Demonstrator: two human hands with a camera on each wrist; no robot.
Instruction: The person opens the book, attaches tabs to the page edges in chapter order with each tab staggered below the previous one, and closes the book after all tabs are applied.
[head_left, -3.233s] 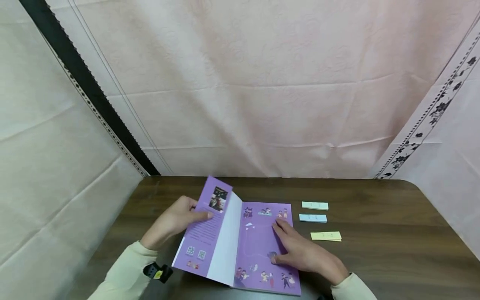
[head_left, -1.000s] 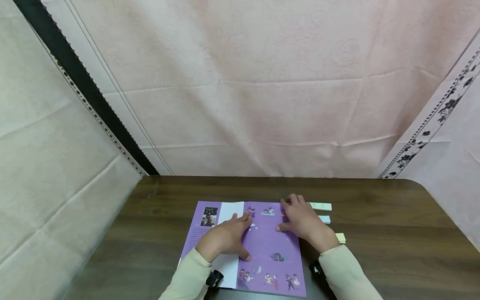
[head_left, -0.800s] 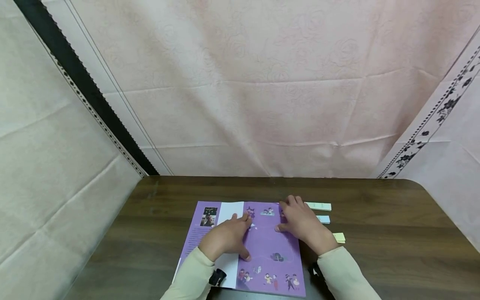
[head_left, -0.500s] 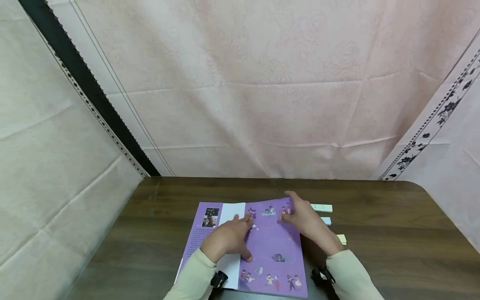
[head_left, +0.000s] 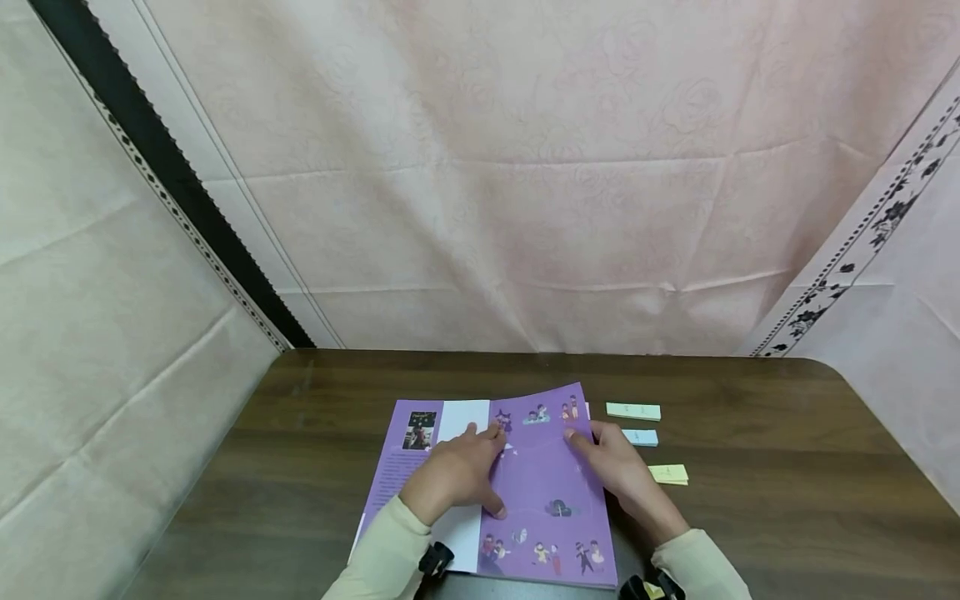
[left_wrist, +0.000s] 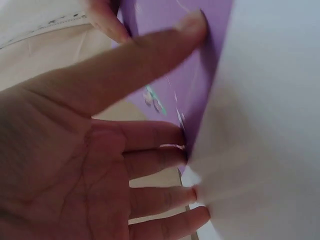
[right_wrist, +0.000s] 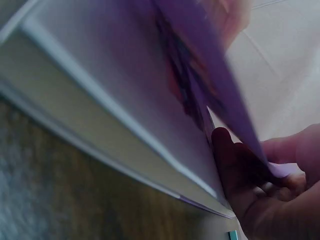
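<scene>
A book [head_left: 525, 492] with purple printed pages lies spread on the wooden table, small cartoon figures on its right page. My left hand [head_left: 453, 475] rests near the fold, fingertips and thumb touching the page; in the left wrist view its fingers [left_wrist: 160, 160] are fairly straight against the paper. At the right edge, my right hand [head_left: 618, 462] pinches the purple page [right_wrist: 225, 95] between thumb and fingers. That page is lifted, its far corner raised. The right wrist view shows the page standing off the thick block of leaves below. The right hand's fingers are mostly hidden behind the page in the head view.
Right of the book lie a green sticky-note strip [head_left: 633, 411], a blue strip [head_left: 642, 437] and a yellow strip [head_left: 669, 474], the last two partly behind the right hand. The wooden table [head_left: 787, 467] reaches back to a pale cloth [head_left: 480, 208].
My left hand first held up the purple flap, then moved to the fold as the flap went flat. My right hand slid to the page's edge, lifted it and came down slightly.
</scene>
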